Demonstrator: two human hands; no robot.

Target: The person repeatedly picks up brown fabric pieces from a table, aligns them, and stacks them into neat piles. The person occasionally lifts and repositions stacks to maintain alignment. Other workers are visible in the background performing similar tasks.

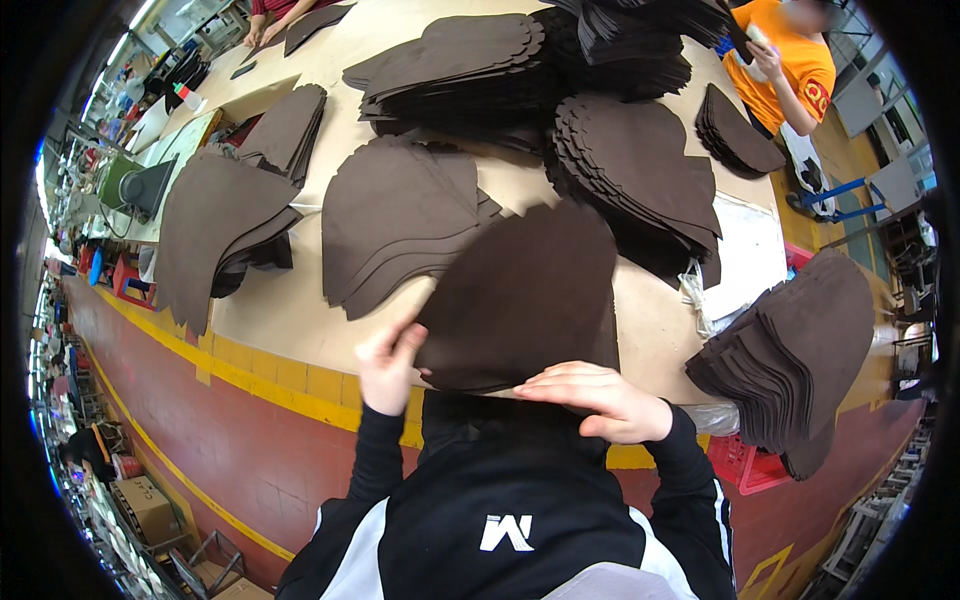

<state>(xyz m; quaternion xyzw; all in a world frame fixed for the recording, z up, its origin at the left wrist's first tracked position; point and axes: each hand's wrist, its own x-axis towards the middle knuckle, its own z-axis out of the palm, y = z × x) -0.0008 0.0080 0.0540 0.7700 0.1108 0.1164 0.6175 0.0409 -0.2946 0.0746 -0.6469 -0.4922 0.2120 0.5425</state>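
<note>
A rounded dark brown cut piece (525, 300), like leather or fabric, lies at the table's near edge in front of me, slightly blurred. My left hand (388, 362) pinches its left edge between thumb and fingers. Along its lower right edge my right hand (605, 398) rests with the fingers stretched out flat, thumb apart. Under its right side a strip of another brown piece shows. A fanned stack of similar brown pieces (395, 215) lies just beyond my left hand. Past my right hand stands a thicker scalloped stack (635, 170).
More brown stacks lie at the far middle (450, 75), left edge (220, 225) and right edge (790, 350), the last overhanging the table (655, 320). A red crate (745, 465) sits below right. A co-worker in orange (795, 65) stands far right; another person's hands (265, 35) are far left.
</note>
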